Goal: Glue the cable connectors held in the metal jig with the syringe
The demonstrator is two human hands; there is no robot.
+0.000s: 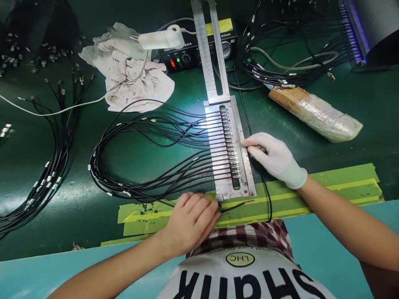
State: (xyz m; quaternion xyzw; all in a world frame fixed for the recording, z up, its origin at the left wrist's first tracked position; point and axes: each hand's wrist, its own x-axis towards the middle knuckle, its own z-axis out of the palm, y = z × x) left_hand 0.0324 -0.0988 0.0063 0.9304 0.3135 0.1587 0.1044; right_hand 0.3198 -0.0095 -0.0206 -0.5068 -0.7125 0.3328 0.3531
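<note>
A flat metal fixture lies upright in front of me, with a row of black cables set side by side into it. Their exposed ends line up along its slot, and the cables loop out to the left in a bundle. My bare left hand is closed around one loose black cable below the fixture; its stripped tip sticks out to the right. At the fixture's right edge, my right hand, in a white glove, pinches the metal rim between thumb and fingers.
Behind stands a black control box with dial and gauge, beside a crumpled white cloth. A plastic-wrapped block lies right. More cable bundles rest left and back right. Green tape runs along the table's front edge.
</note>
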